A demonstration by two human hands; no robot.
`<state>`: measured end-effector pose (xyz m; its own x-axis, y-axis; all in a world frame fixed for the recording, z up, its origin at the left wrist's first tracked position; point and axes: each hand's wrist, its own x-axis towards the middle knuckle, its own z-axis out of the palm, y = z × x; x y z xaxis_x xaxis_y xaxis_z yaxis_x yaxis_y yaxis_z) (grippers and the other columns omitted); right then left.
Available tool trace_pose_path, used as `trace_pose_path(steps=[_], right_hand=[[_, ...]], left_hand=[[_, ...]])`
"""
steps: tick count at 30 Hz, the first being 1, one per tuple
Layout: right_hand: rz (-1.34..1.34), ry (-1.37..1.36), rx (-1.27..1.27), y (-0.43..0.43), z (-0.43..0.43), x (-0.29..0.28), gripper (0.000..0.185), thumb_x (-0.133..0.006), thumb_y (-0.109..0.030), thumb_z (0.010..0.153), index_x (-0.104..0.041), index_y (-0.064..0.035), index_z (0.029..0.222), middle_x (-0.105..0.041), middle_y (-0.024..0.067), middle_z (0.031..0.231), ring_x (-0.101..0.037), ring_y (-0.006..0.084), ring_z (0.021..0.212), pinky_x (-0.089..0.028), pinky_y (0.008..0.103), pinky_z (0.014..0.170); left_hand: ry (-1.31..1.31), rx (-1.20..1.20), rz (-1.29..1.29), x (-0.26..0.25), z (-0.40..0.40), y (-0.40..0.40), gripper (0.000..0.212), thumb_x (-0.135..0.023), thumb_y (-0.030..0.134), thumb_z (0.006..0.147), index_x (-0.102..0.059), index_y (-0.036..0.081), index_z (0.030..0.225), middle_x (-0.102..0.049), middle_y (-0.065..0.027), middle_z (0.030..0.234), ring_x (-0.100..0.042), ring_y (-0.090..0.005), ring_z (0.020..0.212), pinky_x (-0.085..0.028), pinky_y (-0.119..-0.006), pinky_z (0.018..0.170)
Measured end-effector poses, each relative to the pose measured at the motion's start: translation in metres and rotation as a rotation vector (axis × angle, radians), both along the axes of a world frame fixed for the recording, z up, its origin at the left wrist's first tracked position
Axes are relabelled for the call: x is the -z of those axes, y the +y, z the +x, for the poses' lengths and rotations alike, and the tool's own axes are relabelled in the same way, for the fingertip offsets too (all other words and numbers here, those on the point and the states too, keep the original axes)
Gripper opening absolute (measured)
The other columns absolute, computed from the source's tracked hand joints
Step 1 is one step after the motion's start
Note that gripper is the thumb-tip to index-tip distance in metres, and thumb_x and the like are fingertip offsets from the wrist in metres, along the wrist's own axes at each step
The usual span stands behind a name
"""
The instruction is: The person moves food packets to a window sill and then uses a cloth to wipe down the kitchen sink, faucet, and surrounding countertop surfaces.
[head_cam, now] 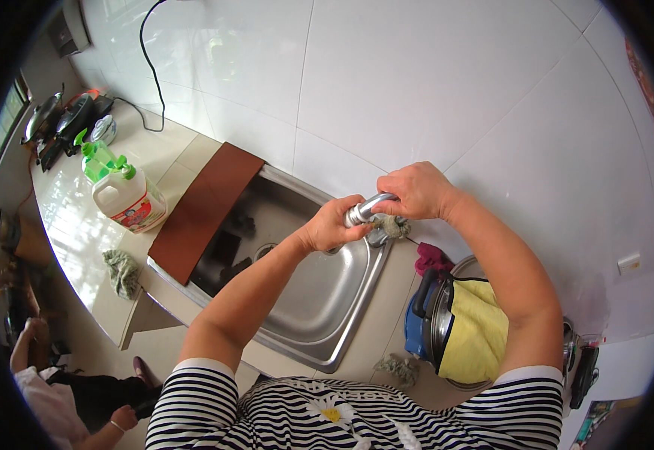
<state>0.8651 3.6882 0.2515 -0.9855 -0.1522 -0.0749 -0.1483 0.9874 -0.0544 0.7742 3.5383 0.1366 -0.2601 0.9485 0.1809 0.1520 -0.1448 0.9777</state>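
Both of my hands are at a metal kitchen faucet [376,205] over a stainless steel sink [327,292]. My left hand [335,223] grips the white-and-metal fitting at the spout's end. Just right of it, my right hand [417,190] is closed on the curved metal spout. A greenish scrubbing cloth [395,226] is bunched at the faucet's base, below my right hand. A brown board [206,214] covers the left part of the sink, and dark items [227,247] lie in the basin beside it. Whether water runs cannot be told.
Left on the counter stand a white jug [130,199], a green pump bottle [97,160] and a rag [120,274]. On the right are a blue pot [417,315] with a yellow cloth [473,332] and a magenta cloth [433,259]. Another person [62,394] is at lower left.
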Motion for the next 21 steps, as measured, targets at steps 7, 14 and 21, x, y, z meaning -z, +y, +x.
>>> trace_pose_path(steps=[7,14,21], right_hand=[[0.072,0.082,-0.043,0.001,0.0,0.005,0.038,-0.051,-0.051,0.073,-0.051,-0.0132,0.068,-0.055,-0.0001,0.061,-0.056,0.0204,0.058,-0.043,0.0331,0.048],[0.079,0.119,-0.051,0.001,0.0,0.005,0.036,-0.052,-0.048,0.074,-0.051,-0.0129,0.065,-0.054,0.0001,0.059,-0.055,0.0196,0.057,-0.043,0.0323,0.047],[0.096,0.24,-0.063,0.005,0.003,0.014,0.027,-0.055,-0.036,0.073,-0.048,-0.0126,0.062,-0.049,0.0005,0.054,-0.051,0.0196,0.051,-0.038,0.0322,0.041]], left_hand=[[-0.085,0.046,0.003,-0.006,0.002,0.003,0.023,-0.059,0.017,0.071,-0.051,0.002,0.086,-0.052,-0.0008,0.071,-0.046,-0.007,0.066,-0.04,-0.022,0.061],[0.052,-0.046,-0.041,-0.017,0.005,0.002,0.023,-0.058,0.015,0.07,-0.05,0.001,0.085,-0.052,-0.003,0.066,-0.046,-0.007,0.062,-0.041,-0.023,0.057],[0.419,-0.355,-0.143,-0.028,0.022,0.003,0.027,-0.062,0.017,0.067,-0.05,-0.001,0.083,-0.054,-0.0161,0.064,-0.053,-0.0295,0.059,-0.043,-0.032,0.056]])
